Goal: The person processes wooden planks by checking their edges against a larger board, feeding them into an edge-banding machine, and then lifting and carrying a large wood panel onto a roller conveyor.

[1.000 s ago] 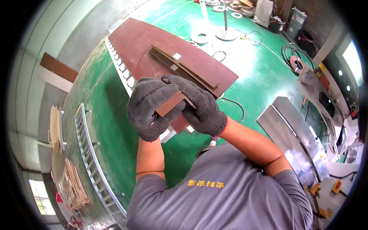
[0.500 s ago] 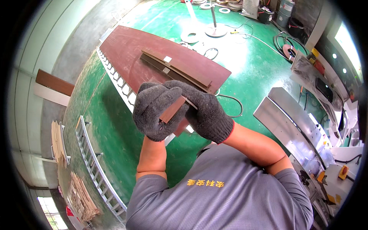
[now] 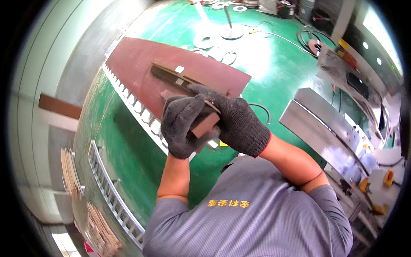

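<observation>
I see my left hand (image 3: 182, 126) and right hand (image 3: 233, 120), both gloved, closed together around a small brown block (image 3: 204, 125), held above the brown board (image 3: 171, 73) on the green floor (image 3: 128, 145).

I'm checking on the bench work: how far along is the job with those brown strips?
Done: nothing looks finished. In hand: the left hand and right hand, both gloved, grip one brown strip between them. Left: a stack of dark strips lies on the brown board, untouched.
</observation>
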The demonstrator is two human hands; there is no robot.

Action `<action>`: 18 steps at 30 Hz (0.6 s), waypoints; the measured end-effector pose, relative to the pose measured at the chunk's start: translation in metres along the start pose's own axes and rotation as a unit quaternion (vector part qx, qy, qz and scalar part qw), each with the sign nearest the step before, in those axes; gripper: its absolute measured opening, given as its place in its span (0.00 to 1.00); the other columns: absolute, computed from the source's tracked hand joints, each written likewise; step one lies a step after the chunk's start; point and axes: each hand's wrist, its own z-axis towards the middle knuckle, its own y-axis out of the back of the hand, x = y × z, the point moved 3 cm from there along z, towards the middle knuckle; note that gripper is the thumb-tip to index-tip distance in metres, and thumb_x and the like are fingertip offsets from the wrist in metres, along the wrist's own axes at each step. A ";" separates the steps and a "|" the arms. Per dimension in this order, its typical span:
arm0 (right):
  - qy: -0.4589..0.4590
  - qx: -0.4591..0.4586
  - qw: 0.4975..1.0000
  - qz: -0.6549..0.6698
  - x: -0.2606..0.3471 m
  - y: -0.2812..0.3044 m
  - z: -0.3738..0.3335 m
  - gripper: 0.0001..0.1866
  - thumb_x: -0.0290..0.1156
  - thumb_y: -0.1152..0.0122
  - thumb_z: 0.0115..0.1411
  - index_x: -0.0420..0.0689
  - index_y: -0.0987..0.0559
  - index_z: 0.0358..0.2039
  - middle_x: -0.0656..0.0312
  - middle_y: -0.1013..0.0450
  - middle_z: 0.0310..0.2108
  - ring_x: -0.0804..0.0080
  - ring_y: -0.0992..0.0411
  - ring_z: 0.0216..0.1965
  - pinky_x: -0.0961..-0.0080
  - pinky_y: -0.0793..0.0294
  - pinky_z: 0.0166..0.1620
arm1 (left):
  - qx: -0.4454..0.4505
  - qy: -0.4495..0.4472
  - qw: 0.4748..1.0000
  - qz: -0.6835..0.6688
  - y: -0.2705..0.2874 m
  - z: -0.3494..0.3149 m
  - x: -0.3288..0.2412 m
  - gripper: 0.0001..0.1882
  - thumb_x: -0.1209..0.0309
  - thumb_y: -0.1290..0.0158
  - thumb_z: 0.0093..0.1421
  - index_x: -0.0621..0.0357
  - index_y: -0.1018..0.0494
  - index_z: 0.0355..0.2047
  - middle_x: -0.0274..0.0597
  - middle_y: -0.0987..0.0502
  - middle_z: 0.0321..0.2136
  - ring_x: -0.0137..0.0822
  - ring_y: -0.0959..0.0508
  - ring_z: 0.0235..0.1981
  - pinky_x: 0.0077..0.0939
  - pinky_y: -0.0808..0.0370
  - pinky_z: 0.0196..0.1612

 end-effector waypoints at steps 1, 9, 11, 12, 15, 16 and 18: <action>0.000 0.007 1.000 -0.021 -0.005 0.006 -0.006 0.28 0.27 0.39 0.49 0.42 0.31 0.53 0.49 0.27 0.43 0.51 0.26 0.42 0.65 0.26 0.44 | -0.053 0.071 0.991 -0.104 -0.009 -0.018 0.016 0.25 0.62 0.41 0.50 0.63 0.30 0.46 0.48 0.28 0.42 0.46 0.28 0.43 0.39 0.32 0.48; -0.328 -0.207 0.922 -0.006 -0.064 0.110 -0.190 0.19 0.35 0.33 0.50 0.41 0.28 0.39 0.59 0.30 0.26 0.69 0.30 0.26 0.74 0.30 0.31 | -0.372 0.707 0.493 -0.345 -0.106 -0.292 0.228 0.34 0.42 0.61 0.60 0.55 0.39 0.57 0.53 0.32 0.51 0.48 0.32 0.52 0.43 0.35 0.56; -0.417 -0.398 0.783 0.232 -0.077 0.134 -0.251 0.16 0.42 0.35 0.53 0.44 0.27 0.32 0.66 0.36 0.18 0.79 0.36 0.18 0.80 0.38 0.20 | -0.362 0.750 0.359 -0.422 -0.131 -0.331 0.232 0.35 0.40 0.60 0.57 0.55 0.37 0.54 0.51 0.30 0.49 0.50 0.31 0.51 0.46 0.32 0.54; -0.424 -0.454 0.753 0.220 -0.084 0.144 -0.277 0.16 0.45 0.37 0.54 0.46 0.28 0.30 0.68 0.38 0.16 0.81 0.39 0.15 0.81 0.42 0.18 | -0.343 0.762 0.341 -0.431 -0.142 -0.342 0.235 0.35 0.40 0.60 0.56 0.54 0.36 0.53 0.51 0.30 0.48 0.51 0.30 0.50 0.47 0.30 0.53; -0.462 -0.541 0.672 0.208 -0.109 0.178 -0.363 0.17 0.50 0.42 0.56 0.48 0.29 0.30 0.70 0.40 0.14 0.82 0.44 0.12 0.82 0.48 0.15 | -0.260 0.773 0.405 -0.413 -0.167 -0.353 0.248 0.26 0.55 0.55 0.57 0.59 0.33 0.51 0.51 0.29 0.48 0.52 0.28 0.50 0.51 0.29 0.53; -0.471 -0.571 0.634 0.223 -0.107 0.187 -0.385 0.17 0.49 0.42 0.57 0.49 0.29 0.29 0.70 0.40 0.14 0.82 0.44 0.12 0.82 0.48 0.15 | -0.223 0.774 0.433 -0.405 -0.182 -0.338 0.244 0.22 0.63 0.53 0.58 0.61 0.33 0.50 0.52 0.29 0.49 0.52 0.28 0.50 0.52 0.29 0.54; -0.402 -0.661 0.579 0.257 -0.111 0.200 -0.421 0.15 0.47 0.43 0.58 0.50 0.30 0.26 0.70 0.39 0.15 0.82 0.44 0.12 0.82 0.49 0.15 | -0.179 0.754 0.453 -0.440 -0.218 -0.294 0.209 0.21 0.65 0.51 0.59 0.63 0.34 0.51 0.51 0.29 0.49 0.50 0.28 0.49 0.48 0.26 0.53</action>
